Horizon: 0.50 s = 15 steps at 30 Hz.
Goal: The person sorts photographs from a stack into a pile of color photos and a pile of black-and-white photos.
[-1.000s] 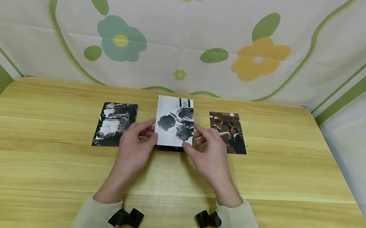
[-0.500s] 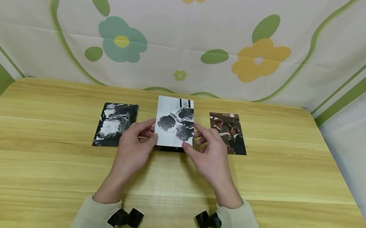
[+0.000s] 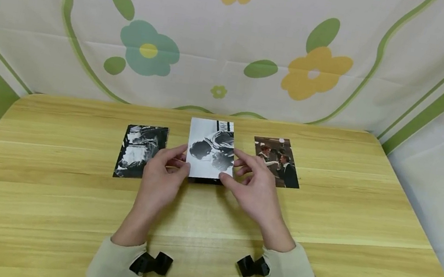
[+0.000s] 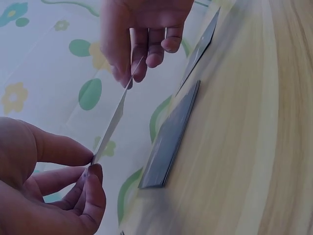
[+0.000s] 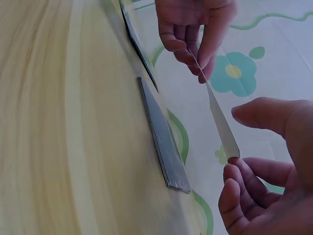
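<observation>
Raised above the table, a black-and-white photo print (image 3: 211, 151) of several people is held at its two sides by both hands. My left hand (image 3: 162, 177) pinches its left edge between thumb and fingers, as the left wrist view shows close up. My right hand (image 3: 255, 189) holds the right edge, fingertips at the card's side and thumb near the lower right corner. Edge-on in the right wrist view, the card (image 5: 222, 127) looks thin and slightly bent. Beneath it lies a stack of dark photos (image 5: 164, 142), mostly hidden from the head view.
Another black-and-white photo (image 3: 133, 154) lies on the wooden table (image 3: 196, 249) to the left, partly behind the left hand. A colour photo (image 3: 279, 159) lies to the right. A flower-patterned cloth (image 3: 203, 35) hangs along the table's far edge.
The held photo and both hands have shifted very slightly left; the grip looks the same. The photos on the table have stayed put.
</observation>
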Each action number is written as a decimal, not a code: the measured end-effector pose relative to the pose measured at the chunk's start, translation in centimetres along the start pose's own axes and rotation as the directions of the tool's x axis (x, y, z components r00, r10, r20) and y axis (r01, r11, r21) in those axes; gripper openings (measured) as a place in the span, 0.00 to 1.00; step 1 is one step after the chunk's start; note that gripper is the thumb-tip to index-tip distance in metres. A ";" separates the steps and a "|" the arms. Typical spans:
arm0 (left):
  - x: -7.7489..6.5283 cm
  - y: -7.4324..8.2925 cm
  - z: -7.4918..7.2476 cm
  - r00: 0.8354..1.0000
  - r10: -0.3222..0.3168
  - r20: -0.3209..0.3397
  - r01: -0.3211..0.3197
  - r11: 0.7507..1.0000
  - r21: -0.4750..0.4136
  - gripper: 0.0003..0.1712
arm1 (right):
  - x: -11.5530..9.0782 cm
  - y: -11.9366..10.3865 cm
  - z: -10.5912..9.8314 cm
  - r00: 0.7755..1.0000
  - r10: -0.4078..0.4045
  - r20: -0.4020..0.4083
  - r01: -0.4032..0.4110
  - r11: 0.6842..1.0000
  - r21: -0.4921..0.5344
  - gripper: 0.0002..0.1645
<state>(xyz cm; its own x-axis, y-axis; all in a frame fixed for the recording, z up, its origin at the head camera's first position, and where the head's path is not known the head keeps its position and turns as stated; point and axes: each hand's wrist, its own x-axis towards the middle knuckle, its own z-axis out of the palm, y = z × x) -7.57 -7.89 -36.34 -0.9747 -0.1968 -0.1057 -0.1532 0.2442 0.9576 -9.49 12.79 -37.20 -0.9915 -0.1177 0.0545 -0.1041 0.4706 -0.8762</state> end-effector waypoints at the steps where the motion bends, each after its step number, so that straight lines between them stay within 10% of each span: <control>1: 0.0 -0.1 -0.2 1.000 -0.008 -0.004 0.008 1.000 -0.002 0.29 | 0.1 -0.1 0.2 1.000 0.008 0.009 -0.008 1.000 0.016 0.41; 15: 0.2 -2.0 -8.5 0.974 -0.132 -0.183 0.151 0.984 0.094 0.30 | 1.3 -4.3 7.7 0.988 -0.071 0.137 0.058 0.994 0.096 0.37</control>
<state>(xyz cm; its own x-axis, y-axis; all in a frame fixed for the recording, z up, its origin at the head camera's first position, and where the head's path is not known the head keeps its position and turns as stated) -6.06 -16.46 -36.04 -0.8998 -0.3974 -0.1801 -0.3129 0.3001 0.9012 -9.72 3.82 -37.04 -0.9618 -0.2692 0.0502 -0.1532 0.3769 -0.9135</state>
